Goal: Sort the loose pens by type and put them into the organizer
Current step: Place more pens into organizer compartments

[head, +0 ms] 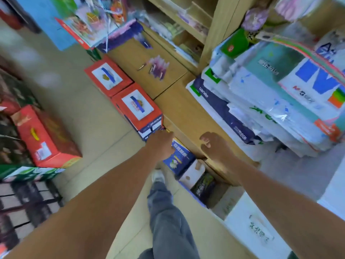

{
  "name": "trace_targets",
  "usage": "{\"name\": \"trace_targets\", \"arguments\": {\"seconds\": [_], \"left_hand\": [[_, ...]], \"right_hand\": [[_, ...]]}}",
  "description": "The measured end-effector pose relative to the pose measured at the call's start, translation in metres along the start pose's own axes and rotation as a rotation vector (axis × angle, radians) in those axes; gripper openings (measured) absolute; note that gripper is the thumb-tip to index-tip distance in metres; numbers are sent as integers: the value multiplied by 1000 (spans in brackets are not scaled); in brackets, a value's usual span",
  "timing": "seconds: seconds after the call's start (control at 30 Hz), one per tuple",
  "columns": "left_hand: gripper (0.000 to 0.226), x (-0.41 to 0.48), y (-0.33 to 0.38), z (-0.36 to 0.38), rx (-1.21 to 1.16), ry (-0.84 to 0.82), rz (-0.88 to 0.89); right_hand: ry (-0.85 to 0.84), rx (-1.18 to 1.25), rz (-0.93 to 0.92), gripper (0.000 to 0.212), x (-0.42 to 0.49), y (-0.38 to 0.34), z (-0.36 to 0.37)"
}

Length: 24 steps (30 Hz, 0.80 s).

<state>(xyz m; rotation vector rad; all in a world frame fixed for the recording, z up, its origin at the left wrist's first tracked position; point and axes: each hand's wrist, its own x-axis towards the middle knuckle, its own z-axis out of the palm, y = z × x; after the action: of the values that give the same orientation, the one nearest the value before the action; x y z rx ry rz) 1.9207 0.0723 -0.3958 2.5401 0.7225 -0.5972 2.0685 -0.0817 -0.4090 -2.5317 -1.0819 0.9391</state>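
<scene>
Pens (158, 70) lie slanting up-right, blurred; right hand (216, 148) grip loose, empty; left hand (161, 143) grip: cannot tell.

Two red cartons (109, 76) each bore a white label with a blue stripe and a yellowish blotch. The worktop (184, 113) was tan wood, the floor (84, 113) pale beige tile. Blurred loose pens (158, 69) showed purple and white. The trousers (168, 212) were grey. A box (179, 156) was dark blue with white lettering.
</scene>
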Motion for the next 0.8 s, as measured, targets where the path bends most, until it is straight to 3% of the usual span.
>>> {"name": "trace_targets", "arguments": {"seconds": [0.27, 0.53, 0.8], "left_hand": [[44, 118, -123, -63, -33, 1, -65], [40, 248, -230, -114, -58, 10, -98], [38, 370, -310, -141, 35, 5, -1]], "right_hand": [[-79, 44, 39, 28, 163, -79, 1], [-8, 164, 151, 24, 307, -134, 5], [127, 266, 424, 22, 432, -156, 29]]}}
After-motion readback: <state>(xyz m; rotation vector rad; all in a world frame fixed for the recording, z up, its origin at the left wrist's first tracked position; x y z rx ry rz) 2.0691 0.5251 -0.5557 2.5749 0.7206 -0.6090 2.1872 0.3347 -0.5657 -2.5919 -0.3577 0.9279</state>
